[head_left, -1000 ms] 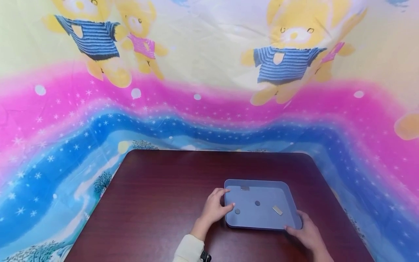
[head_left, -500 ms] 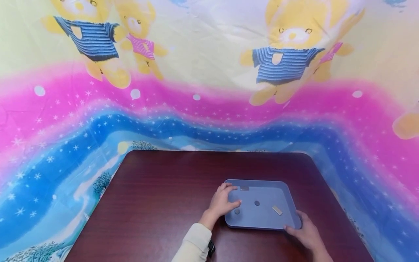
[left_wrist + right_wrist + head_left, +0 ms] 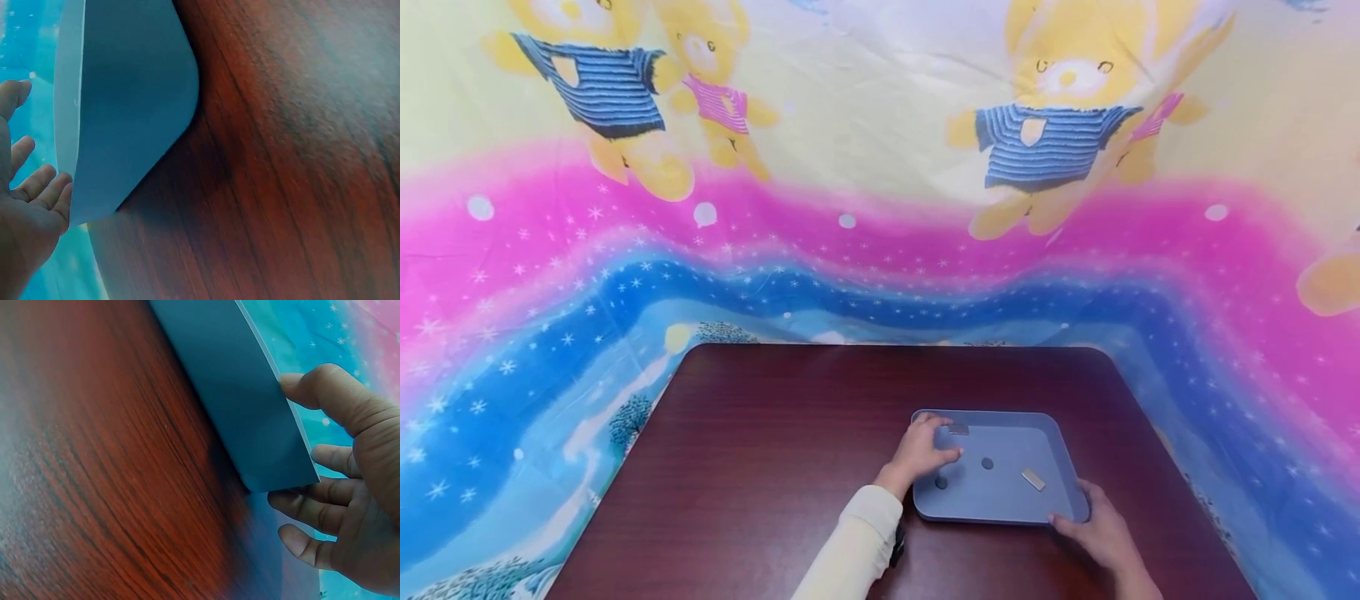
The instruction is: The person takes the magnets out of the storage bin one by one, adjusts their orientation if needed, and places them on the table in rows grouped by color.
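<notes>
A grey-blue shallow tray (image 3: 1000, 504) sits on the right half of the table. Inside are two small dark round discs, a centre disc (image 3: 987, 463) and a left disc (image 3: 942, 482). A silvery rectangular piece (image 3: 1033, 479) lies at the right, and a darker rectangular piece (image 3: 958, 429) near the back left. My left hand (image 3: 921, 450) reaches over the tray's left rim, thumb and fingers spread apart, fingertips close to the darker piece and holding nothing. My right hand (image 3: 1103, 529) grips the front right corner; the right wrist view shows its thumb on the rim of the tray (image 3: 244, 412).
The dark red-brown wooden table (image 3: 760, 467) has rounded far corners. A printed cloth with bears and snowflakes (image 3: 850, 275) hangs behind and along its sides. A black band (image 3: 897, 546) shows at the left sleeve cuff (image 3: 876, 508).
My left hand has moved right and slightly away from me, from the tray's left edge to over its inside. The right hand stays at the corner, and the pieces lie as before.
</notes>
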